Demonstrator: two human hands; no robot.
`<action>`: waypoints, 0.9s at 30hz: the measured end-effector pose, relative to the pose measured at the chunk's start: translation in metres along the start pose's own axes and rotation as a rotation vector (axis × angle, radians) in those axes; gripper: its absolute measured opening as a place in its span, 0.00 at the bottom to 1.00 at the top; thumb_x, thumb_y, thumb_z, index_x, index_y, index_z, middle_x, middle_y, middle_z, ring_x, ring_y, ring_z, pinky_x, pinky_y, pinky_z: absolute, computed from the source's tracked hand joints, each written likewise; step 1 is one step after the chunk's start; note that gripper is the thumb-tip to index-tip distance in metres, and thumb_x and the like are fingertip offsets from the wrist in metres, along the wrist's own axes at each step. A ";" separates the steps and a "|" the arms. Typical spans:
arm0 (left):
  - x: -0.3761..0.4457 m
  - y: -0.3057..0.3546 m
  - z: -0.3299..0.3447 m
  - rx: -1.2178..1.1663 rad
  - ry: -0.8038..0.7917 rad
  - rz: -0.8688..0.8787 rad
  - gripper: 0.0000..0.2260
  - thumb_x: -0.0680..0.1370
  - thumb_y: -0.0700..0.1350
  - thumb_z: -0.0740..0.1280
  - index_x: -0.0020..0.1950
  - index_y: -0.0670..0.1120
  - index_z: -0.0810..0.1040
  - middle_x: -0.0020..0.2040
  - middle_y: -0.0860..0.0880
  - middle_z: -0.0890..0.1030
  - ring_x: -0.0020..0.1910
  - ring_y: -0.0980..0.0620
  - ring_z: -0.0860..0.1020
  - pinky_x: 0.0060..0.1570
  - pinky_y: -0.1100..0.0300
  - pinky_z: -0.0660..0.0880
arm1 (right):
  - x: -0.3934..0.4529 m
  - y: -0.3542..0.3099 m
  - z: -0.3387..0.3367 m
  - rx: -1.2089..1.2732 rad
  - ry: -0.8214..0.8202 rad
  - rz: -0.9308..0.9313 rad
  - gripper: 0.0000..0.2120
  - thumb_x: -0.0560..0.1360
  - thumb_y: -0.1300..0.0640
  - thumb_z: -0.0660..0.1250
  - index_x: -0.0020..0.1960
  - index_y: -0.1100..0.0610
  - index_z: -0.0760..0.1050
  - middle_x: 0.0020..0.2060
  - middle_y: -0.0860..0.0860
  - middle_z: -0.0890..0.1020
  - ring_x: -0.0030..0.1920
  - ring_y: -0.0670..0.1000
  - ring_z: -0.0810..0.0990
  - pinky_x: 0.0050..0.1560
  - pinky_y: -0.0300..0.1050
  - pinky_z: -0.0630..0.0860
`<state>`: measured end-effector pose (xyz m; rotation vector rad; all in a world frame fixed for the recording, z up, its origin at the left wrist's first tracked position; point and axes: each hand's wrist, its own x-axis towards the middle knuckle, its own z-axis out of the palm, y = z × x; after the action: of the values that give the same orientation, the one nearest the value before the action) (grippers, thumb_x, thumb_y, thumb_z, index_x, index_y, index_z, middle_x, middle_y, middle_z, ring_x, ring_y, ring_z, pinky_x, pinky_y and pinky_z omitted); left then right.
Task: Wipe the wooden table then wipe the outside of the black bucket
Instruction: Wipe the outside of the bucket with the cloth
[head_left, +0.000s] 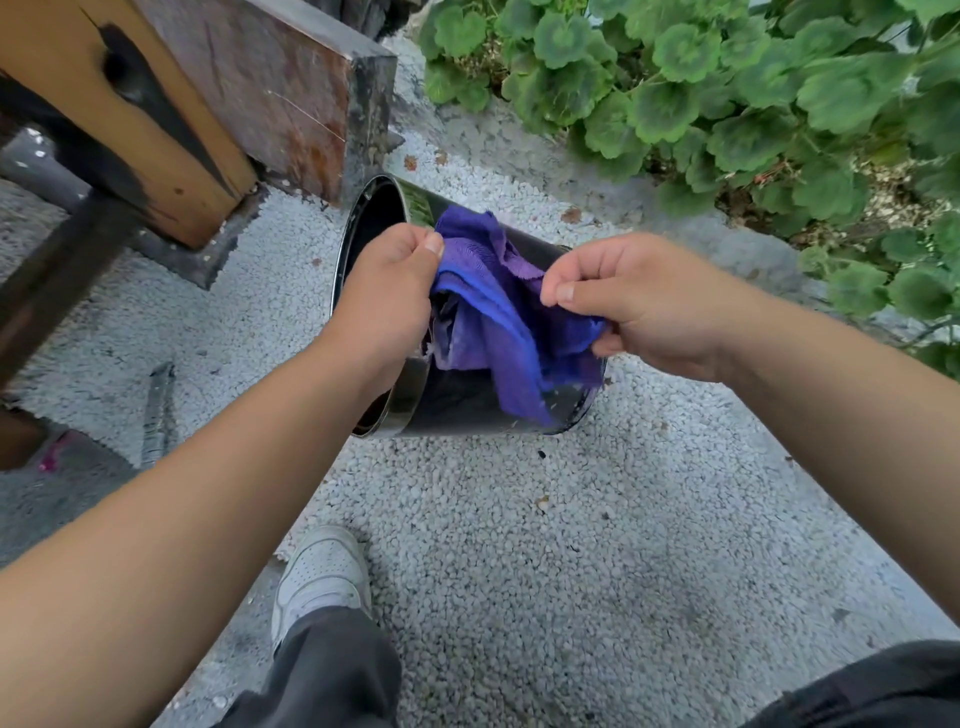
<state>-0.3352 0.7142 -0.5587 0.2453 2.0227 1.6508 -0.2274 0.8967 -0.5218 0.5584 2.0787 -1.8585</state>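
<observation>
Purple-blue cloth (498, 306) hangs bunched between both hands above a black bucket (467, 400), which lies on its side on the pale gravel ground (571, 545) with its open mouth turned toward the wooden table (171, 104) at upper left. Left hand (384, 306) has its grip clamped on the cloth's upper left edge, thumb pressed against curled fingers. Right hand (639, 306) pinches the cloth's right edge the same way. Green leafy plants (727, 104) fill the upper right. One white sneaker (322, 577) stands on the gravel below the bucket.
</observation>
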 end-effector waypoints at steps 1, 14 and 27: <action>0.001 -0.001 -0.001 0.014 -0.004 -0.002 0.12 0.84 0.46 0.58 0.43 0.49 0.75 0.38 0.52 0.78 0.34 0.56 0.74 0.35 0.61 0.72 | -0.001 0.000 0.001 -0.074 0.014 -0.015 0.11 0.79 0.62 0.63 0.42 0.52 0.79 0.30 0.47 0.74 0.31 0.46 0.70 0.34 0.39 0.70; 0.005 -0.006 -0.012 -0.038 -0.074 0.028 0.12 0.84 0.43 0.58 0.42 0.47 0.75 0.36 0.53 0.80 0.38 0.53 0.77 0.42 0.61 0.73 | 0.043 0.020 0.044 -0.717 0.256 -0.159 0.14 0.71 0.49 0.73 0.46 0.53 0.70 0.49 0.52 0.74 0.55 0.54 0.72 0.52 0.46 0.68; -0.011 -0.011 -0.017 0.077 -0.227 0.301 0.16 0.75 0.59 0.62 0.63 0.64 0.71 0.61 0.54 0.79 0.63 0.62 0.75 0.59 0.72 0.68 | 0.014 0.002 0.003 0.754 0.027 0.025 0.23 0.74 0.69 0.55 0.70 0.66 0.66 0.64 0.66 0.73 0.63 0.65 0.74 0.63 0.65 0.71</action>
<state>-0.3318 0.6923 -0.5636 0.7619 1.9478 1.6323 -0.2390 0.8953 -0.5300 0.7625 1.3092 -2.6029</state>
